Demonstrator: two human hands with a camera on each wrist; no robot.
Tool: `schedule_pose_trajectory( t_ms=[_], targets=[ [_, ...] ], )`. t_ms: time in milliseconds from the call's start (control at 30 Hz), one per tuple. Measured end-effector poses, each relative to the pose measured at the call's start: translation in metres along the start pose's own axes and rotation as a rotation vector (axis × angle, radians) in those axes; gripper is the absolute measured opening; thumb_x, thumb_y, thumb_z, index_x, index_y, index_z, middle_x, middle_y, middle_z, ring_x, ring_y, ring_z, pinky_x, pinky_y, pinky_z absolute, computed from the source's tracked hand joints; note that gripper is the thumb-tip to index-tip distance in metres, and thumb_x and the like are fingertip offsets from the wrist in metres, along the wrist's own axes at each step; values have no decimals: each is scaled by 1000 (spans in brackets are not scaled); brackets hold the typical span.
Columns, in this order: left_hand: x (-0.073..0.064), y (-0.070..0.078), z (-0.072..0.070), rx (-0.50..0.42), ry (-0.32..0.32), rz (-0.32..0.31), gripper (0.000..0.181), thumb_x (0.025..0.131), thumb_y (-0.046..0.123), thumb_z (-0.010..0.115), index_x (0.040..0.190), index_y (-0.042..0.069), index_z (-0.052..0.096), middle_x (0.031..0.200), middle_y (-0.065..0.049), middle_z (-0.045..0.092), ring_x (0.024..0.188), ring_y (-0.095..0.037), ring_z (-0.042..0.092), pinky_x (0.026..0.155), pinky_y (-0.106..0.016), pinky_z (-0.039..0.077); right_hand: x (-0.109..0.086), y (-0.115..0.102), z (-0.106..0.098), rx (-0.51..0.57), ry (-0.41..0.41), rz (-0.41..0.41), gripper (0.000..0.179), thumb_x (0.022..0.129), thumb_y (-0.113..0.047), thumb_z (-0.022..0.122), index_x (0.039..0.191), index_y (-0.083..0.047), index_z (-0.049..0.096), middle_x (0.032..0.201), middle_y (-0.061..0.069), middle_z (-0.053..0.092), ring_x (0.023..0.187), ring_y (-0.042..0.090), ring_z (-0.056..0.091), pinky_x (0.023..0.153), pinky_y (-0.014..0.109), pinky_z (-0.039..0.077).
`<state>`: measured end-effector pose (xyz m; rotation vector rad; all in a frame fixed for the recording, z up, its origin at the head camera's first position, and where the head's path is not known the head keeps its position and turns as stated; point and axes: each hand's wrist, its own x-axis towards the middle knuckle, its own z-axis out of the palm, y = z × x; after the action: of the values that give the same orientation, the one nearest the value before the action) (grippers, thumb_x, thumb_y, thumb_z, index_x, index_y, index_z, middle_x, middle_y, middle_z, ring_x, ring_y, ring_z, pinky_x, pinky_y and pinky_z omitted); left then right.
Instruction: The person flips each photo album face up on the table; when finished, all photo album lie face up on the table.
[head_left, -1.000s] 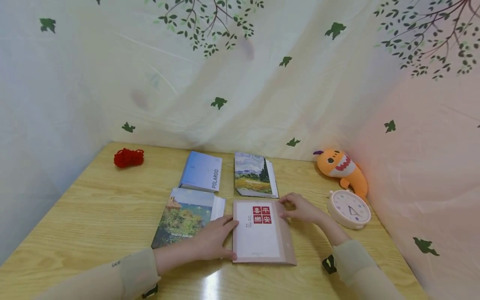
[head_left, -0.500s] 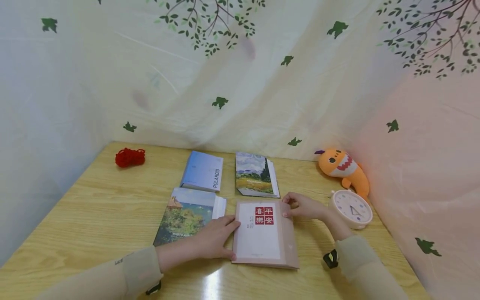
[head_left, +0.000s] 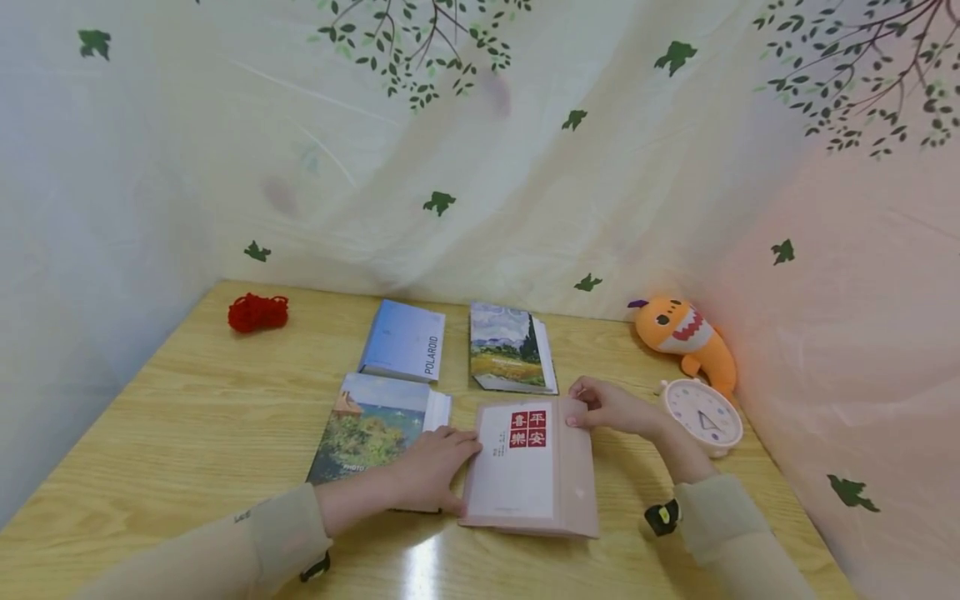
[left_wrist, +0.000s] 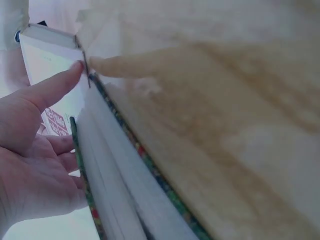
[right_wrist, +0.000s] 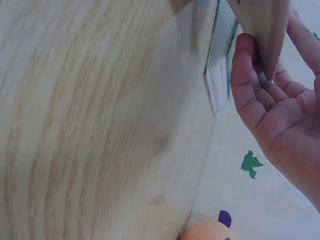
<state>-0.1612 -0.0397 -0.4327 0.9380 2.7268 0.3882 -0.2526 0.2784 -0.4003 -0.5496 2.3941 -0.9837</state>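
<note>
A book (head_left: 517,483) with a pinkish-beige jacket, white panel and red character squares lies near the table's front middle, its right side tilted up. My right hand (head_left: 615,408) pinches its upper right edge; in the right wrist view, curled fingers wrap the book's corner (right_wrist: 267,40). My left hand (head_left: 431,471) touches the left edge, thumb near the lower corner and fingers higher up. In the left wrist view the straight thumb (left_wrist: 65,82) rests at the book's edge. Partly under my left hand and wrist lies a painted-cover photo album (head_left: 375,433).
Behind stand a blue POLAROID album (head_left: 405,342) and a wheat-field album (head_left: 506,350). Red yarn (head_left: 258,313) lies back left. An orange shark plush (head_left: 690,333) and a round clock (head_left: 702,417) sit at the right, the clock close to my right wrist. Printed curtains surround the table.
My right hand has shifted slightly right and up, raising the book's right side so it tilts more. The left hand has stayed nearly still at the left edge.
</note>
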Motion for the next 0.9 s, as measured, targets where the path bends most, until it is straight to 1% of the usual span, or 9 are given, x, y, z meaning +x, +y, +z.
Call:
schedule_pose_trajectory(
  t_ms=[133, 233, 300, 400, 467, 567, 700, 767, 900],
  targets=[
    [4, -1, -4, -34, -39, -12, 85, 69, 45, 80, 139, 11, 46, 146, -8, 42, 133, -30, 37, 108, -48, 32, -1, -5, -1, 20, 31, -2, 39, 86, -33, 69, 111, -8, 51, 104, 9, 62, 90, 23, 56, 76, 31, 50],
    [7, -4, -6, -78, -62, -10, 87, 69, 45, 80, 141, 13, 44, 145, -5, 44, 132, -28, 39, 108, -47, 33, -2, -9, -2, 23, 43, -13, 39, 87, -33, 68, 111, -8, 52, 104, 9, 62, 90, 22, 56, 76, 31, 50],
    [8, -6, -6, -107, -67, 6, 87, 70, 45, 80, 142, 14, 43, 143, -4, 46, 131, -27, 41, 108, -47, 34, -3, -13, -2, 21, 49, -27, 38, 87, -32, 68, 111, -8, 52, 103, 9, 62, 90, 22, 56, 76, 31, 50],
    [11, -11, -6, -151, -66, 53, 85, 72, 44, 78, 144, 16, 41, 141, -2, 48, 126, -25, 46, 105, -46, 37, -5, -18, -3, 24, 57, -46, 36, 88, -30, 67, 111, -7, 53, 102, 9, 62, 88, 23, 56, 77, 32, 50],
    [12, -13, -7, -199, -67, 77, 85, 75, 44, 77, 146, 18, 37, 141, -2, 49, 125, -24, 48, 104, -45, 39, -7, -22, -3, 33, 66, -44, 36, 89, -31, 66, 113, -8, 53, 103, 9, 63, 88, 23, 57, 78, 34, 52],
    [13, -14, -8, -270, -55, 113, 86, 78, 44, 74, 148, 18, 32, 142, -4, 48, 125, -24, 49, 104, -43, 40, -11, -28, -4, 59, 77, -52, 36, 91, -31, 64, 116, -8, 54, 106, 10, 63, 89, 23, 59, 79, 34, 54],
    [14, -10, -10, -377, -39, 123, 82, 82, 42, 71, 149, 19, 28, 143, -4, 46, 125, -21, 50, 103, -40, 41, -14, -35, -4, 80, 84, -76, 36, 93, -30, 60, 119, -6, 53, 108, 12, 63, 92, 23, 60, 79, 33, 55],
    [14, -8, -13, -434, -37, 119, 81, 83, 42, 69, 150, 21, 28, 145, -3, 44, 122, -21, 52, 101, -39, 43, -16, -38, -3, 88, 88, -81, 37, 93, -29, 60, 120, -5, 52, 108, 13, 63, 92, 23, 61, 79, 34, 56],
    [11, -5, -15, -530, -29, 128, 81, 85, 45, 67, 151, 26, 25, 149, -5, 38, 119, -24, 55, 95, -39, 48, -20, -46, 0, 113, 98, -102, 41, 93, -27, 60, 125, -2, 51, 110, 15, 62, 92, 22, 62, 78, 33, 56]
  ],
)
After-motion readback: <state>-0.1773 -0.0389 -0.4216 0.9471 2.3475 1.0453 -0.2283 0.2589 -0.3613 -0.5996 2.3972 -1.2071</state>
